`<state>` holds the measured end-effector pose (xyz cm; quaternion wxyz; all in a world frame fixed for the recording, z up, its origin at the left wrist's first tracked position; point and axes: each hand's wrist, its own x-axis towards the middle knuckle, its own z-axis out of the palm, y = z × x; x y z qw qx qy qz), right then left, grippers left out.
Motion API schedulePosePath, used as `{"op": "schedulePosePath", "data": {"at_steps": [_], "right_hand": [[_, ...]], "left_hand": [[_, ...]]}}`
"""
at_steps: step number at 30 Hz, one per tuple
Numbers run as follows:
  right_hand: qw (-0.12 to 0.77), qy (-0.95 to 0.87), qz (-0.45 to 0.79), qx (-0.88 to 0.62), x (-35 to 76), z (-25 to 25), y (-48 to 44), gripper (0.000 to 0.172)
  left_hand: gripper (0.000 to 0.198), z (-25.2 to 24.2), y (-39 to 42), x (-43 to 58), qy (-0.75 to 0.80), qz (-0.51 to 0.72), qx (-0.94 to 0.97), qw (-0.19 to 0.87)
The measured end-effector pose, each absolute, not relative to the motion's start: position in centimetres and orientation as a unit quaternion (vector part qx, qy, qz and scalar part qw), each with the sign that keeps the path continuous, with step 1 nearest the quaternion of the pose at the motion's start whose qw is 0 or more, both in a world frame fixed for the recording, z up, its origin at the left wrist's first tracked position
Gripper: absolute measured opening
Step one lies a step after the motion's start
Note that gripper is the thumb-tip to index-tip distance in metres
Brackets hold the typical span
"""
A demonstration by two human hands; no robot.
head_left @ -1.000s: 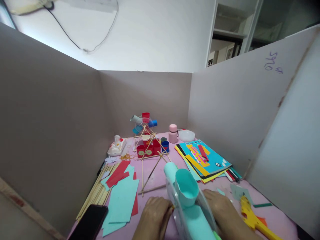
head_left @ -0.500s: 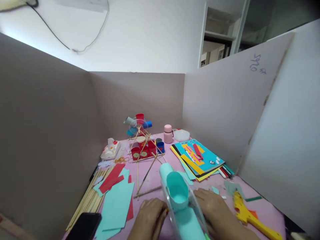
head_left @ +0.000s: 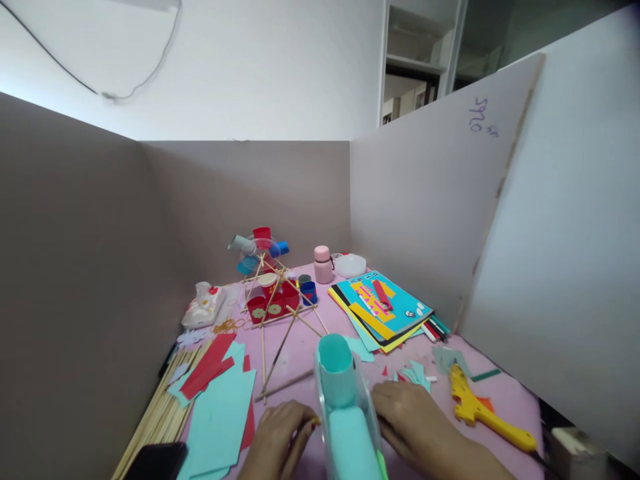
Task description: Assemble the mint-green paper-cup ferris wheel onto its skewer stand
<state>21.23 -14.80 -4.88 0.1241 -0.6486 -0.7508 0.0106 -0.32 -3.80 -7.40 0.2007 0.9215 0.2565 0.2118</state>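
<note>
A clear plastic disc with turquoise paper cups [head_left: 340,393] glued round it stands on edge at the near middle of the pink table [head_left: 305,343]. My left hand [head_left: 280,437] is curled against its left side, fingers closed on the disc's rim. On the right, my right hand [head_left: 415,423] presses its fingers to the disc's other face. One open cup [head_left: 334,353] sits at the top, another lies lower between my hands.
A stick frame with red and blue cups [head_left: 273,287] stands at the back. Turquoise and red paper sheets [head_left: 220,400], bamboo skewers [head_left: 155,420] and a black phone [head_left: 155,463] lie left. A coloured paper stack [head_left: 380,310] and yellow glue gun [head_left: 477,410] lie right. Cardboard walls [head_left: 80,267] enclose the table.
The view has swung right and tilted. The disc has turned a little between my hands, so the top cup now stands more upright. Paper scraps near the glue gun have come into view.
</note>
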Motion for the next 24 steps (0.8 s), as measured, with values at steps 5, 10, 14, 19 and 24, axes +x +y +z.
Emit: {"op": "schedulePosePath", "data": {"at_steps": [5, 10, 14, 19, 24], "right_hand": [[0.089, -0.745, 0.045, -0.660, 20.6, -4.5, -14.9, 0.015], [0.077, -0.744, 0.047, -0.662, 20.5, -4.3, -15.0, 0.018], [0.085, -0.749, 0.051, -0.655, 20.9, -4.6, -15.2, 0.018], [0.126, -0.744, 0.052, -0.654, 21.5, -4.8, -15.5, 0.021], [0.125, -0.759, 0.050, -0.638, 21.3, -4.3, -15.3, 0.019]], "left_hand": [[0.025, -7.2, -4.9, -0.2, 0.287, 0.187, 0.892, 0.293], [0.031, -7.2, -5.2, -0.3, 0.288, 0.173, 0.889, 0.311], [0.028, -7.8, -4.9, -0.4, 0.291, 0.183, 0.884, 0.316], [0.027, -7.8, -4.9, -0.8, 0.297, 0.183, 0.871, 0.345], [0.025, -7.3, -5.1, -0.7, 0.293, 0.180, 0.882, 0.323]]}}
